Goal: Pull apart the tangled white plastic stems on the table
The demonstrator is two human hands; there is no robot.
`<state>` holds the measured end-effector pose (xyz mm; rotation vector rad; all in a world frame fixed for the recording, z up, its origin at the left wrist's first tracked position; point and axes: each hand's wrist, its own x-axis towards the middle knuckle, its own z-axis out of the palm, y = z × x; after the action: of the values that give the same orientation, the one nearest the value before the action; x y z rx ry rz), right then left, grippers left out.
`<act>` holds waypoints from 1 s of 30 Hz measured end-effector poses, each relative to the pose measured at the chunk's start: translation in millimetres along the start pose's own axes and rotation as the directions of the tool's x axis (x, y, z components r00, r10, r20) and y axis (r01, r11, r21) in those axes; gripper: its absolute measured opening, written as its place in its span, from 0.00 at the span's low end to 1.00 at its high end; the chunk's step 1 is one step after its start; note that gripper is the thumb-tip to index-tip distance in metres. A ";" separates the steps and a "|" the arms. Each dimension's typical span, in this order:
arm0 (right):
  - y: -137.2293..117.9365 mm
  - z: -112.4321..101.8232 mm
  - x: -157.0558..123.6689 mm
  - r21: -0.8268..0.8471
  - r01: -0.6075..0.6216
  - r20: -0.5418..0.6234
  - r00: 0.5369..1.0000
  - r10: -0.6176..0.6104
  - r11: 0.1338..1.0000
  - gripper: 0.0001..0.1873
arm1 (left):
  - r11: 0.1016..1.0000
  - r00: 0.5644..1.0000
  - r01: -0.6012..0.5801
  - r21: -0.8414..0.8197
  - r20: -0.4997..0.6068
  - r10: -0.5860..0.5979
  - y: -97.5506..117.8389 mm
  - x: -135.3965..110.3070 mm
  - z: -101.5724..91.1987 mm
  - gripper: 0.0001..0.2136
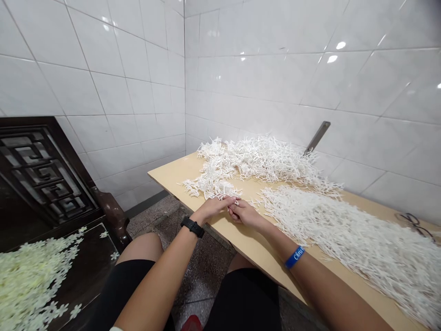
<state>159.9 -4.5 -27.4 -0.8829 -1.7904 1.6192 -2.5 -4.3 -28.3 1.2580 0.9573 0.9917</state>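
Note:
My left hand (pixel 215 208), with a black watch band on its wrist, meets my right hand (pixel 245 213) just over the near side of the table. Both hands are closed, fingertips pinched together. A small white branched piece (pixel 236 202) shows between them, its shape mostly hidden by the fingers. Right behind my hands lies a loose clump of the same thin white pieces (pixel 218 187), joined to a larger tangled heap (pixel 265 158) at the back. To the right of my right hand spreads a wide, flatter pile of short white pieces (pixel 344 230).
The tan tabletop (pixel 165 174) stands close to the tiled walls. Dark-handled scissors (pixel 415 223) lie at the far right, and a metal bar (pixel 317 137) leans up behind the heap. On the left, a dark wooden chair (pixel 86 262) carries many pale flower-shaped pieces (pixel 31 276).

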 end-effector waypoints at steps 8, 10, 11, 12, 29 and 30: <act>-10.0 2.2 2.2 -0.325 0.117 0.019 0.993 -0.117 0.938 0.28 | 0.977 0.991 0.004 -0.211 -0.129 -0.032 -6.4 8.9 12.3 0.18; -12.2 4.2 -2.5 -0.423 0.142 0.077 0.990 -0.120 0.895 0.26 | 0.972 0.982 -0.040 -0.230 -0.190 -0.004 -4.3 10.8 8.6 0.18; -12.3 5.0 -5.5 -0.451 0.142 0.094 0.989 -0.112 0.881 0.25 | 0.969 0.974 -0.067 -0.236 -0.227 0.012 -3.1 11.6 6.2 0.19; -11.8 5.2 -8.4 -0.478 0.138 0.092 0.990 -0.106 0.867 0.22 | 0.966 0.967 -0.093 -0.243 -0.253 0.029 -2.1 12.2 4.0 0.19; -10.0 -39.9 -19.9 -0.799 -0.051 -0.204 0.960 -0.191 0.599 0.17 | 0.994 0.981 -0.077 0.080 -0.169 0.090 -5.9 5.5 1.3 0.18; -9.8 -39.6 -19.4 -0.790 -0.043 -0.194 0.964 -0.183 0.611 0.18 | 0.994 0.979 -0.100 0.047 -0.173 0.107 -6.9 6.5 1.6 0.18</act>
<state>201.7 4.5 -12.8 -1.2979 -2.3174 0.5261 1.4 1.2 -35.2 1.2779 1.0583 1.1858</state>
